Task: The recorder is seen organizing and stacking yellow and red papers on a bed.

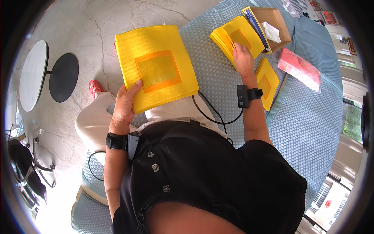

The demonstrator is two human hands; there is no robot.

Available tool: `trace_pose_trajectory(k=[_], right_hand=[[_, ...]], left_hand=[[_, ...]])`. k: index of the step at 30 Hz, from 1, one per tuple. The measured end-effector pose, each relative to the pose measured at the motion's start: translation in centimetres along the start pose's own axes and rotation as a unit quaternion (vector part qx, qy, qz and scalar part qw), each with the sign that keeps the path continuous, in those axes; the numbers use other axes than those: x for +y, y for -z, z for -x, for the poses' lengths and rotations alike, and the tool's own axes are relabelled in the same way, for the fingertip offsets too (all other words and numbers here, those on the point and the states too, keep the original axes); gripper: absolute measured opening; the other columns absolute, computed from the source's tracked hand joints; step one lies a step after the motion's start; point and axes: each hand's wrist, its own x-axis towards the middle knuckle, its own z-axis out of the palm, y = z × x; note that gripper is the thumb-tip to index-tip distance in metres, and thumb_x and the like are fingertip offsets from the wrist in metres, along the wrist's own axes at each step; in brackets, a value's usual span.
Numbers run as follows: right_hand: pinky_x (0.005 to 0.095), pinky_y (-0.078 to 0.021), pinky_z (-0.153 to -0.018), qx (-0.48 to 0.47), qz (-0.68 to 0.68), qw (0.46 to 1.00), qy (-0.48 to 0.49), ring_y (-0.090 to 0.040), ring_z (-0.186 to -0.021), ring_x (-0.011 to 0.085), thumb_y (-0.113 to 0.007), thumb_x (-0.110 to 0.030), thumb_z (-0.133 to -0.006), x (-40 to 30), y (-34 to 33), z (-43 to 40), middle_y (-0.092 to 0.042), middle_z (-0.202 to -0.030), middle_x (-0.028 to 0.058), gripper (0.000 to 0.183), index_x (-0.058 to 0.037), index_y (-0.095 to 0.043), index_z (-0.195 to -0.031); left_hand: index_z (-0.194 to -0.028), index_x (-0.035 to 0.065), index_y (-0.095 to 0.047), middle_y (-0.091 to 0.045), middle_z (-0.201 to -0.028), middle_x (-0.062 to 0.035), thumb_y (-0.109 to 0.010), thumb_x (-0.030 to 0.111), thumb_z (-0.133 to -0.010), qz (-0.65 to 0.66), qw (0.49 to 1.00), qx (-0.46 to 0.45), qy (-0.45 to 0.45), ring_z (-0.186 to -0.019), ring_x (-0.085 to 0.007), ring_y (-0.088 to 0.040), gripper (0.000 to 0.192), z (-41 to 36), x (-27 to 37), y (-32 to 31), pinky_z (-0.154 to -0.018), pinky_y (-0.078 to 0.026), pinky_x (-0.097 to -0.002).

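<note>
My left hand (pixel 125 101) grips the lower left corner of a stack of yellow cloth-like sheets (pixel 152 41), thumb on top, above my lap. The top sheet bears an orange-bordered rectangle. At the right, my right hand (pixel 244 57) rests on a second, fanned pile of similar yellow sheets (pixel 251 32) on the blue textured cover; its fingertips are at the edge of the top sheet, and whether they pinch it I cannot tell. Just below that pile, partly behind my right wrist, lies a smaller set of yellow sheets (pixel 270 83).
An open cardboard box (pixel 285 27) with white paper inside stands beyond the right pile. A pink plastic-wrapped pack (pixel 299 68) lies beside it on the blue textured cover (pixel 304 125). Black cables run from my wrist devices. A round side table (pixel 33 76) stands on the floor at left.
</note>
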Motion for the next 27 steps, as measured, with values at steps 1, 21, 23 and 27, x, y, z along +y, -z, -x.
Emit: trace_pose_trajectory(k=[1, 21, 23, 27], right_hand=[[0.0369, -0.0511, -0.073, 0.000, 0.000, 1.000, 0.000, -0.059, -0.089, 0.0281, -0.057, -0.019, -0.085, -0.1, 0.1, 0.1, -0.063, -0.094, 0.0095, 0.024, -0.0085, -0.060, -0.106], [0.0326, -0.0506, -0.073, 0.134, 0.093, 0.982, 0.100, -0.060, -0.085, 0.0238, -0.055, -0.009, -0.079, -4.4, 5.7, -2.6, -0.064, -0.097, 0.0051, 0.026, -0.0073, -0.064, -0.103], [0.0323, -0.0502, -0.074, 0.134, 0.036, 0.980, 0.144, -0.059, -0.086, 0.0236, -0.055, -0.009, -0.079, -7.9, 7.2, -3.2, -0.063, -0.101, 0.0056, 0.028, -0.0059, -0.063, -0.106], [0.0318, -0.0488, -0.075, 0.116, -0.056, 0.950, 0.286, -0.056, -0.090, 0.0227, -0.054, -0.009, -0.080, -14.5, 8.4, -2.3, -0.060, -0.108, 0.0079, 0.033, -0.0016, -0.060, -0.112]], left_hand=[[-0.119, -0.0037, -0.049, -0.060, -0.109, -0.0114, -0.060, 0.019, -0.089, 0.000, 1.000, 0.000, 0.000, -0.098, -0.0202, -0.059, 0.039, 0.0, 0.0, 0.0, -0.084, -0.048, -0.0306], [-0.117, -0.0040, -0.051, -0.061, -0.108, -0.0113, -0.059, 0.016, -0.089, 0.031, 0.999, -0.020, -0.012, -0.096, -0.0202, -0.061, 0.035, -0.1, 0.0, 0.0, -0.083, -0.050, -0.0307], [-0.117, -0.0042, -0.051, -0.061, -0.107, -0.0113, -0.059, 0.016, -0.089, 0.027, 0.999, -0.016, -0.006, -0.095, -0.0201, -0.061, 0.036, -0.3, -0.1, 0.3, -0.082, -0.050, -0.0307], [-0.117, -0.0047, -0.050, -0.061, -0.107, -0.0112, -0.056, 0.020, -0.091, 0.029, 1.000, -0.007, -0.007, -0.094, -0.0197, -0.061, 0.036, -0.1, 0.0, -0.2, -0.081, -0.050, -0.0307]])
